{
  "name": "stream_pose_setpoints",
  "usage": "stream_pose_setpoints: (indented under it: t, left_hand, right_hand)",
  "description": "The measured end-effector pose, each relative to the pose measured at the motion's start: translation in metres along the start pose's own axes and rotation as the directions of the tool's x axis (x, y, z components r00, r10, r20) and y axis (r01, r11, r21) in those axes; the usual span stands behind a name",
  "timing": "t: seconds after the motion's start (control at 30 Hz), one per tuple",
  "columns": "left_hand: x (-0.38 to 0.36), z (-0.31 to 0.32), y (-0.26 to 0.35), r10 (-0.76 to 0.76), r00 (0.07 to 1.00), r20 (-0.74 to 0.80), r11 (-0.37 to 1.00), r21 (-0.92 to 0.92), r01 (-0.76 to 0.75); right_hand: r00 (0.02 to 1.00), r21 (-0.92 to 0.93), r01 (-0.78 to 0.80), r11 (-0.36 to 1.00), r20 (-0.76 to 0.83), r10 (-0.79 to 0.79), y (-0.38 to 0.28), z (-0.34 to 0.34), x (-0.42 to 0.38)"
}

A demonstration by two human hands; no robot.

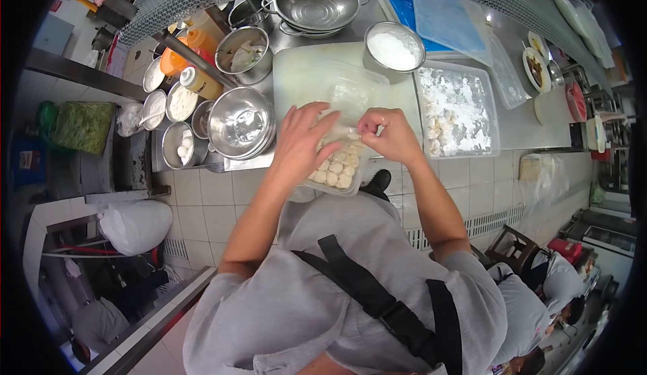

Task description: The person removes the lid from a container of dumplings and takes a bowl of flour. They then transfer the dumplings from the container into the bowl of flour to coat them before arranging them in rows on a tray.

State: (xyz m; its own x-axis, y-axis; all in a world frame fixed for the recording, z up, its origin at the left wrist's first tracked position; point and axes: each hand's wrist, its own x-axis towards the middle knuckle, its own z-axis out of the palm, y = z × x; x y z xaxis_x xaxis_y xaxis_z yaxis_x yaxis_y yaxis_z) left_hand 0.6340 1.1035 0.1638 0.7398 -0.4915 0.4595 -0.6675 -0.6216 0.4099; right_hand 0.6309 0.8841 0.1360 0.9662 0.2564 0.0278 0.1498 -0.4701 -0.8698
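Tub [360, 181], pale balls [333, 166] inside, at tabletop's [522, 124] near edge. Left grip [300, 135] spread over it, right grip [392, 135] pinched together, can't tell on what. Tip: steady tub first, go light, don't squash balls.

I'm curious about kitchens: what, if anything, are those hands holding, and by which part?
The right hand is curled near the clear container; the left hand is spread. Whether either holds anything cannot be told.

Bare forearms [435, 203] extended forward, left hand [304, 135] fingers spread, right hand [389, 134] fingers curled inward
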Motion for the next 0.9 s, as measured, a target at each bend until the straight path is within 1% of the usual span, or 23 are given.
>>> stream_pose_setpoints:
  t: [0.03, 0.1, 0.23, 0.3, 0.33, 0.37, 0.4, 0.43, 0.5, 0.53, 0.6, 0.63, 0.67, 0.7, 0.73, 0.77, 0.83, 0.9]
  left_hand:
    - [0.006, 0.008, -0.010, 0.002, 1.000, 0.000, 1.000, 0.001, -0.002]
    - [0.015, 0.027, -0.029, -0.006, 0.969, 0.245, 0.993, -0.109, 0.034]
    - [0.036, 0.029, -0.029, 0.031, 0.963, 0.269, 0.991, -0.136, 0.006]
    - [0.040, 0.024, -0.022, -0.083, 0.942, 0.325, 0.981, -0.139, 0.134]
    - [0.042, 0.025, -0.023, -0.080, 0.942, 0.327, 0.982, -0.133, 0.130]
    - [0.043, 0.027, -0.025, -0.071, 0.943, 0.325, 0.971, -0.192, 0.140]
    - [0.044, 0.030, -0.028, -0.063, 0.944, 0.323, 0.956, -0.251, 0.149]
    - [0.047, 0.032, -0.031, -0.060, 0.944, 0.324, 0.958, -0.247, 0.146]
    - [0.052, 0.040, -0.038, -0.101, 0.937, 0.334, 0.922, -0.323, 0.214]
    - [0.053, 0.045, -0.043, -0.103, 0.937, 0.335, 0.921, -0.322, 0.217]
    - [0.056, 0.054, -0.052, -0.105, 0.929, 0.354, 0.860, -0.438, 0.264]
    - [0.057, 0.054, -0.052, -0.103, 0.929, 0.355, 0.860, -0.438, 0.263]
    - [0.059, 0.053, -0.052, -0.109, 0.926, 0.361, 0.846, -0.456, 0.277]
    - [0.062, 0.053, -0.051, -0.115, 0.923, 0.367, 0.831, -0.474, 0.291]
    - [0.062, 0.052, -0.049, -0.111, 0.922, 0.372, 0.829, -0.476, 0.292]
    - [0.065, 0.051, -0.049, -0.107, 0.924, 0.366, 0.850, -0.449, 0.276]
    - [0.070, 0.049, -0.049, -0.100, 0.931, 0.352, 0.868, -0.426, 0.255]
    - [0.068, 0.046, -0.047, -0.032, 0.941, 0.336, 0.883, -0.432, 0.185]
  right_hand:
    - [1.000, 0.000, 0.001, 1.000, -0.002, -0.001, 0.002, -0.001, 0.001]
    - [0.997, 0.096, 0.032, 0.995, -0.068, -0.026, 0.009, -0.003, 0.004]
    - [0.994, 0.151, 0.033, 0.988, -0.112, -0.016, 0.022, -0.004, 0.004]
    - [0.976, 0.309, 0.108, 0.945, -0.213, -0.041, 0.027, -0.002, 0.002]
    - [0.975, 0.313, 0.112, 0.943, -0.217, -0.044, 0.021, -0.004, 0.000]
    - [0.913, 0.102, 0.222, 0.970, -0.372, -0.170, 0.007, -0.007, -0.005]
    - [0.815, -0.127, 0.289, 0.949, -0.487, -0.313, -0.001, -0.007, -0.011]
    - [0.812, -0.125, 0.291, 0.948, -0.491, -0.314, -0.001, -0.001, -0.018]
    - [0.778, -0.304, 0.372, 0.877, -0.413, -0.473, 0.004, 0.013, -0.036]
    - [0.780, -0.302, 0.371, 0.878, -0.412, -0.472, 0.003, 0.023, -0.043]
    - [0.839, -0.405, 0.400, 0.822, -0.199, -0.506, -0.002, 0.042, -0.046]
    - [0.834, -0.454, 0.411, 0.790, -0.161, -0.527, -0.003, 0.047, -0.042]
    - [0.833, -0.458, 0.408, 0.789, -0.166, -0.527, -0.003, 0.049, -0.036]
    - [0.837, -0.505, 0.395, 0.767, -0.147, -0.528, -0.003, 0.049, -0.029]
    - [0.843, -0.548, 0.378, 0.747, -0.129, -0.522, -0.003, 0.049, -0.027]
    - [0.845, -0.550, 0.372, 0.748, -0.133, -0.518, 0.000, 0.048, -0.026]
    - [0.882, -0.530, 0.263, 0.806, -0.206, -0.424, 0.011, 0.045, -0.023]
    - [0.883, -0.513, 0.256, 0.819, -0.222, -0.415, 0.033, 0.045, -0.034]
